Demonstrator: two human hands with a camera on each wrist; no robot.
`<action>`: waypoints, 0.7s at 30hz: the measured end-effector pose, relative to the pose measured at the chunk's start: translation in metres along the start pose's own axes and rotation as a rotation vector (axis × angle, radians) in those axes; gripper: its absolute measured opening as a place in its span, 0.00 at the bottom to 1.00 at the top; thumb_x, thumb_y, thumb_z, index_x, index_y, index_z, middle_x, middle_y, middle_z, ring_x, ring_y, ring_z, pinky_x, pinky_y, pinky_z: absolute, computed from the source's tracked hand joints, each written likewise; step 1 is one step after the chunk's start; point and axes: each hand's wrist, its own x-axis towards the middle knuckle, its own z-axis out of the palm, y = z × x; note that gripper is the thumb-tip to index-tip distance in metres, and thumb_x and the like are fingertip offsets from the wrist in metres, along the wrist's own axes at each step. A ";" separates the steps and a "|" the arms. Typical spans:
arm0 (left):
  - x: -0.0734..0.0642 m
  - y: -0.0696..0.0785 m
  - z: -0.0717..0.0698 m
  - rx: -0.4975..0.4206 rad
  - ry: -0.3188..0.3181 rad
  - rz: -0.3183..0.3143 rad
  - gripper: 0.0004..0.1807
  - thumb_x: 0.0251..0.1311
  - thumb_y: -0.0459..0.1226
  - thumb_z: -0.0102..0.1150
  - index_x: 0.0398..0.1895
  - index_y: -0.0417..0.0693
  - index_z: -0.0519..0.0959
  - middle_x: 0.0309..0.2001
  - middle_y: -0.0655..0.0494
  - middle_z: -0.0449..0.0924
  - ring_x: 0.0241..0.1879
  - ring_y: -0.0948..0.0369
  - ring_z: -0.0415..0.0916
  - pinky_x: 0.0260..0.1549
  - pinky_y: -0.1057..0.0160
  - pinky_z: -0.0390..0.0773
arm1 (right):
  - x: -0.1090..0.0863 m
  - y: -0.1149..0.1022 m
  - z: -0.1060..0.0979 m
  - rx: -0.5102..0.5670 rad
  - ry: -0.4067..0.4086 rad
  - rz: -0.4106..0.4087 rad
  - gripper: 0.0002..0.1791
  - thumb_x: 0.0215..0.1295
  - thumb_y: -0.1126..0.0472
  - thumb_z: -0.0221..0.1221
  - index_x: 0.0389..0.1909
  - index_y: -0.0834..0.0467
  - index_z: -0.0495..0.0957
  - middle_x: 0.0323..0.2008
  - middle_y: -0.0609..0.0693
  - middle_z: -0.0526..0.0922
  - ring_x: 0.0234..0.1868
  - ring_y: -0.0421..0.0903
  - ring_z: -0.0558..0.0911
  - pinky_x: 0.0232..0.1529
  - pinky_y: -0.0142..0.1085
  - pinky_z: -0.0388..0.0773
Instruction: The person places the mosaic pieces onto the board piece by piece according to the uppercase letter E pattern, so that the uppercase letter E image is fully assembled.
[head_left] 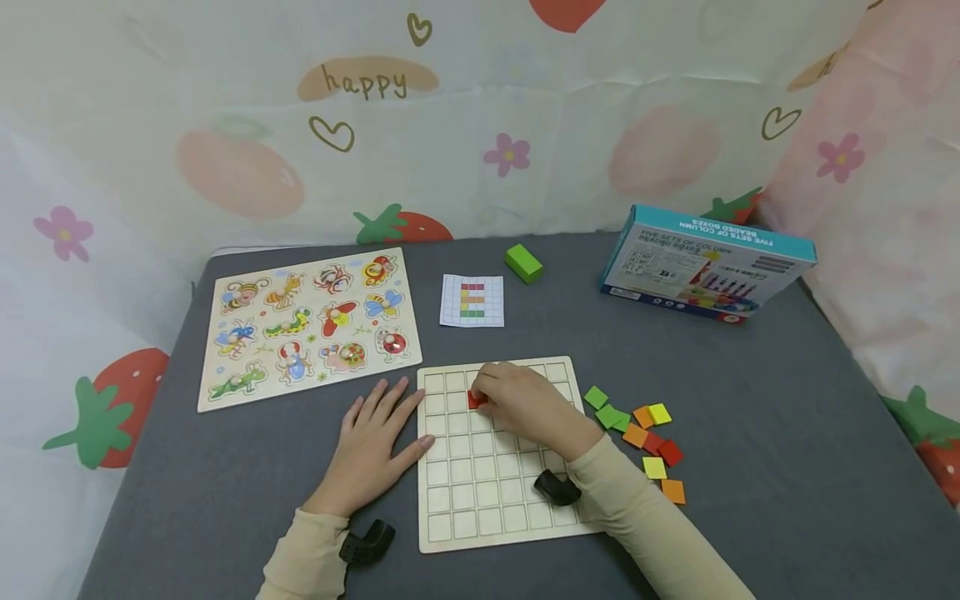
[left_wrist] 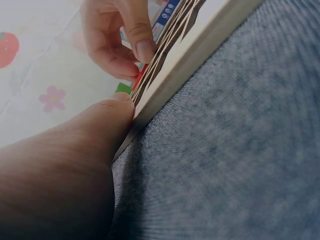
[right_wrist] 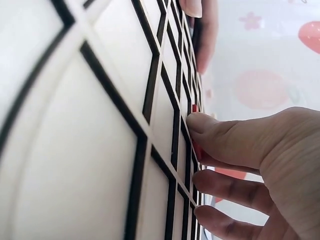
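A pale wooden grid board (head_left: 465, 498) with square recesses lies on the dark grey tablecloth. Over its upper part, my right hand (head_left: 528, 410) pinches a red square tile (head_left: 474, 401) between thumb and fingers. In the right wrist view the red tile (right_wrist: 197, 150) is at the grid, partly hidden by the thumb; how deep it sits in a recess cannot be told. My left hand (head_left: 375, 446) lies flat with spread fingers beside the board, its thumb touching the left edge. That thumb (left_wrist: 117, 107) rests against the board's side in the left wrist view.
Loose green, orange, yellow and red tiles (head_left: 654, 467) lie right of the board. Behind it are a printed pattern card (head_left: 450, 312) and a green block (head_left: 523, 263). An insect puzzle board (head_left: 307, 287) lies at left; a blue box (head_left: 705, 267) stands at back right.
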 end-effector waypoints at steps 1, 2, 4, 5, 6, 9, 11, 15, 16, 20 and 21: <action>0.000 0.000 0.000 0.000 0.002 0.003 0.37 0.63 0.61 0.50 0.73 0.61 0.60 0.74 0.52 0.53 0.75 0.48 0.44 0.69 0.40 0.43 | 0.000 0.000 0.000 0.002 0.000 0.000 0.08 0.60 0.59 0.66 0.39 0.53 0.81 0.38 0.43 0.80 0.38 0.38 0.78 0.41 0.32 0.79; 0.000 0.000 0.001 0.000 0.002 0.004 0.37 0.63 0.61 0.50 0.73 0.61 0.60 0.74 0.52 0.54 0.75 0.48 0.44 0.69 0.40 0.43 | -0.001 0.000 0.000 -0.004 -0.004 0.002 0.09 0.60 0.58 0.66 0.40 0.53 0.81 0.39 0.43 0.80 0.38 0.38 0.78 0.41 0.32 0.79; 0.001 0.000 0.001 0.002 0.002 0.004 0.37 0.63 0.61 0.50 0.73 0.61 0.60 0.74 0.52 0.54 0.74 0.48 0.44 0.69 0.40 0.43 | -0.002 0.001 -0.001 -0.017 -0.015 0.008 0.10 0.61 0.57 0.66 0.42 0.53 0.80 0.40 0.43 0.80 0.39 0.38 0.78 0.42 0.31 0.79; 0.001 0.001 0.001 0.003 0.003 0.004 0.37 0.63 0.61 0.50 0.73 0.61 0.60 0.74 0.52 0.54 0.74 0.48 0.44 0.69 0.40 0.43 | -0.002 0.001 -0.002 -0.022 -0.024 0.011 0.10 0.61 0.57 0.65 0.43 0.53 0.80 0.41 0.43 0.79 0.39 0.38 0.78 0.43 0.31 0.79; 0.001 0.001 0.000 0.005 0.005 0.003 0.37 0.63 0.61 0.50 0.73 0.61 0.60 0.74 0.52 0.54 0.74 0.48 0.44 0.69 0.40 0.43 | -0.003 0.001 -0.003 -0.027 -0.032 0.016 0.11 0.62 0.56 0.64 0.44 0.53 0.79 0.41 0.43 0.79 0.40 0.38 0.77 0.43 0.31 0.79; 0.000 0.002 -0.001 0.005 0.004 0.000 0.37 0.62 0.61 0.51 0.73 0.61 0.60 0.74 0.52 0.54 0.75 0.49 0.44 0.70 0.41 0.42 | -0.012 0.002 -0.011 -0.016 -0.058 0.040 0.11 0.63 0.55 0.63 0.45 0.52 0.78 0.43 0.43 0.78 0.40 0.38 0.77 0.43 0.32 0.78; 0.000 0.002 -0.001 0.002 0.000 0.000 0.38 0.62 0.62 0.50 0.73 0.61 0.60 0.74 0.52 0.53 0.75 0.48 0.43 0.70 0.41 0.42 | -0.023 0.005 -0.019 -0.006 -0.058 0.054 0.11 0.63 0.56 0.63 0.46 0.52 0.78 0.43 0.43 0.78 0.40 0.39 0.78 0.42 0.33 0.79; 0.000 0.002 0.000 -0.001 -0.004 0.001 0.38 0.63 0.62 0.50 0.73 0.61 0.59 0.75 0.53 0.53 0.75 0.49 0.43 0.70 0.40 0.42 | -0.055 0.014 -0.038 0.003 -0.043 0.079 0.12 0.62 0.56 0.64 0.45 0.53 0.78 0.43 0.45 0.79 0.40 0.40 0.79 0.40 0.35 0.79; 0.000 0.002 0.000 -0.001 -0.003 0.003 0.38 0.63 0.62 0.50 0.73 0.61 0.59 0.75 0.53 0.53 0.75 0.48 0.43 0.70 0.40 0.42 | -0.064 0.017 -0.041 -0.005 -0.035 0.086 0.13 0.61 0.57 0.65 0.45 0.53 0.78 0.43 0.45 0.79 0.39 0.40 0.79 0.39 0.35 0.79; 0.000 0.002 0.000 -0.007 0.006 0.011 0.38 0.62 0.61 0.51 0.73 0.60 0.60 0.74 0.52 0.53 0.75 0.48 0.43 0.69 0.40 0.42 | -0.098 0.030 -0.050 -0.023 0.000 0.131 0.14 0.58 0.58 0.67 0.44 0.55 0.79 0.42 0.47 0.80 0.38 0.41 0.79 0.36 0.36 0.79; 0.000 0.002 -0.001 -0.006 0.006 0.011 0.38 0.62 0.61 0.52 0.73 0.60 0.60 0.74 0.52 0.53 0.75 0.48 0.43 0.69 0.40 0.42 | -0.105 0.033 -0.052 -0.030 0.010 0.148 0.14 0.58 0.59 0.68 0.44 0.55 0.79 0.42 0.47 0.80 0.38 0.41 0.79 0.37 0.37 0.79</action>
